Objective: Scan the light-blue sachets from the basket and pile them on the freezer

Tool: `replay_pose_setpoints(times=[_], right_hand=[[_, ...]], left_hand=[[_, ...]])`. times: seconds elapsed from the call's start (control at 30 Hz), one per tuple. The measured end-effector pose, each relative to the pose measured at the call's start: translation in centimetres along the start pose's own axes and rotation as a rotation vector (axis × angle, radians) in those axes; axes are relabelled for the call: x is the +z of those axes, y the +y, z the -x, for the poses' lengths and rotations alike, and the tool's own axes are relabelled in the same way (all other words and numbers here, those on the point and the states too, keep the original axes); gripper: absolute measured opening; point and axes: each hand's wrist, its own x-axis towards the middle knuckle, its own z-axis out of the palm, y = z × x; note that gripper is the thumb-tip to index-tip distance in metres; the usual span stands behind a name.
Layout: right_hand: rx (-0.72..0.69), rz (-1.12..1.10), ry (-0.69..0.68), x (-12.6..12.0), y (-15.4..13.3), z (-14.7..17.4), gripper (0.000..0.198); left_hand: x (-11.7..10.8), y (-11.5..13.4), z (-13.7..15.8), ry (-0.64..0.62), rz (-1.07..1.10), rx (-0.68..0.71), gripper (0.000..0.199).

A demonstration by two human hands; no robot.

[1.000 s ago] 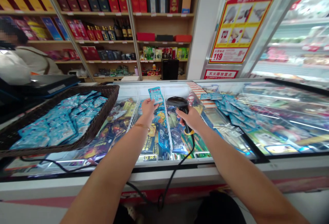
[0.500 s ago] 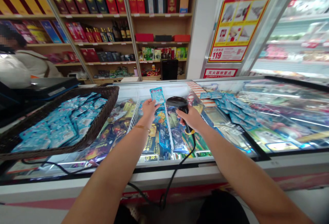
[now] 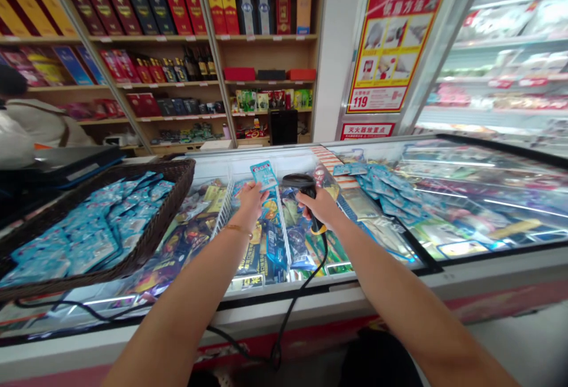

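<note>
The left hand (image 3: 251, 199) pinches one blue packet (image 3: 264, 175) by its lower edge, fingers closed on it, the packet standing off at 1 o'clock from the knuckles. At 3 o'clock from it, near but not touching the packet, the right hand (image 3: 320, 205) grips the handle of a black scanner (image 3: 302, 184), whose rounded plastic head points toward 10 o'clock; a rubbery cable (image 3: 327, 248) droops from its base. The work looks partway through: this single packet is up, a large batch (image 3: 93, 233) lies loose in the basket (image 3: 181, 190) at 9 o'clock, and a smaller heap (image 3: 386, 189) is at 3 o'clock; which of the two is finished cannot be told. The packets are flat, glossy rectangles, slippery by the look of them; the basket is dark, coarse wicker. Beneath spreads a freezer (image 3: 337, 285) with smooth glass, thin white wire dividers and crinkled plastic bags. At 11 o'clock stand wooden shelves (image 3: 261, 38) of stiff boxes.
</note>
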Motion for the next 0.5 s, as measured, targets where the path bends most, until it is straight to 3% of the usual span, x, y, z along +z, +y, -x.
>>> replay_pose_setpoints(times=[0.1,0.23,0.5], right_hand=[[0.041,-0.028,0.039,-2.0,-0.9,-0.1,0.018],[0.048,-0.030,0.093,-6.7,-1.9,0.5,0.017],[0.126,0.017,0.373,-17.4,-1.8,3.0,0.017]], left_hand=[[1.8,0.2,0.7,0.001,-0.082,-0.062,0.020],[6.2,-0.5,2.1,-0.107,-0.119,-0.099,0.019],[18.0,-6.9,6.0,-0.370,-0.131,-0.183,0.022]])
